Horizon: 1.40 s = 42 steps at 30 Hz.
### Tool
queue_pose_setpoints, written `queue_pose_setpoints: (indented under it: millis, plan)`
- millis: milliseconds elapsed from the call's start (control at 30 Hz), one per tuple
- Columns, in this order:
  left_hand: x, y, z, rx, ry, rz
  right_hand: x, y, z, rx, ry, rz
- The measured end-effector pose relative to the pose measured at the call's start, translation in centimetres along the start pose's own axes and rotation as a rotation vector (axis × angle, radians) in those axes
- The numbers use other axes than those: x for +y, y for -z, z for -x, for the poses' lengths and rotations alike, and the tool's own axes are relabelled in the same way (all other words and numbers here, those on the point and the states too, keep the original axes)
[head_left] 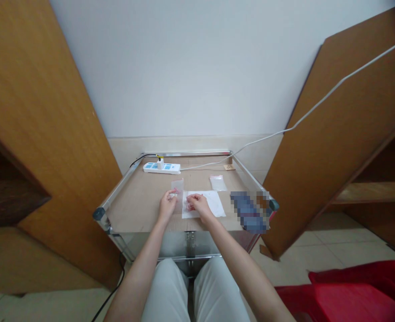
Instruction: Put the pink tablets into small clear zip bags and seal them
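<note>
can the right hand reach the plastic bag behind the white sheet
Probably yes. The right hand is over the white sheet, and the bag lies just beyond the sheet's far edge, with nothing visible between them.

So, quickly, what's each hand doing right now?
Left hand: closed, seemingly pinching a small shiny item beside a clear plastic bag.
Right hand: curled at a small red item on white paper; holding it cannot be told.

Plain white wall across the far side, above a beige skirting band. Tall honey-toned wooden cabinet door at left, matching door at right, wooden shelves beyond it. Pale tiled floor at near right, beside a glossy red object.
</note>
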<state>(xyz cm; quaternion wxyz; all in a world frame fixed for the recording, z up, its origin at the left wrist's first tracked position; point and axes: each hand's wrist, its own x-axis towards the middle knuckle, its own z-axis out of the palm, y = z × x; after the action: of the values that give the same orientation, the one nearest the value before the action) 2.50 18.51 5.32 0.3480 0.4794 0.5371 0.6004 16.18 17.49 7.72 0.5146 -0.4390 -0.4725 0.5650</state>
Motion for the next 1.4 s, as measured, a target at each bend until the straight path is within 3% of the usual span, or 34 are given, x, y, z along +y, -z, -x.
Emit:
queue_pose_setpoints:
  millis: [133, 200, 333, 467, 700, 1000, 1400]
  plan:
    - [-0.5, 0.3, 0.0, 0.023, -0.035, -0.081, 0.1, -0.2, 0.2, -0.014, -0.038, 0.001]
    - [-0.4, 0.5, 0.0, 0.091, -0.064, -0.157, 0.1, -0.1, 0.1, -0.019, -0.053, 0.025]
    - [0.7, 0.2, 0.4, 0.229, -0.238, -0.404, 0.4, -0.1, -0.5, -0.032, -0.056, 0.09]
    - [2.1, -0.6, 1.2, 0.043, -0.442, -0.655, 0.6, -0.1, -0.9, -0.039, -0.063, 0.083]
    - [2.4, -1.0, 1.5, -0.134, -0.467, -0.82, -0.1, 0.3, -0.9, -0.114, -0.071, 0.02]
    - [1.7, -0.6, 1.0, -0.196, -0.47, -0.852, 0.3, 1.0, -1.3, -0.257, -0.062, 0.004]
    - [1.7, -0.4, 0.6, -0.235, -0.434, -0.822, 0.5, 0.8, -1.3, -0.267, -0.024, 0.036]
